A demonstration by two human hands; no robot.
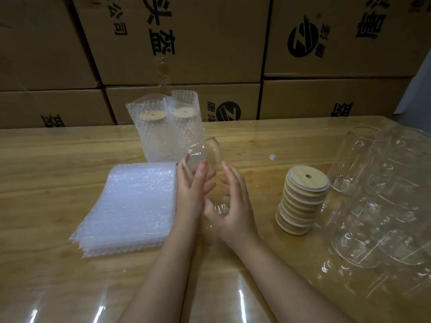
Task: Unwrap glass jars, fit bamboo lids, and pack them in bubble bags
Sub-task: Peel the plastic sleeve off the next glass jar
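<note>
Clear glass jar point(213, 152) tilted between both hands above the wooden worktop point(58, 164).
The left hand point(192, 190) presses flat, straight fingers to the jar's side; the right hand point(235, 206) cups it, thumb under the base. Right of the hands stands a stack of round bamboo lids point(300, 201); left lies a pile of flat bubble bags point(130, 206). Beyond the hands, brown cartons point(186, 54) bear black Chinese print, including "公司", and a round Z-like logo point(302, 40).

Boxes behind, table below.
Printed brown cardboard boxes point(177, 43) stood stacked behind the far edge of the wooden table point(58, 164); a small white scrap point(272, 156) lay on the tabletop.
</note>
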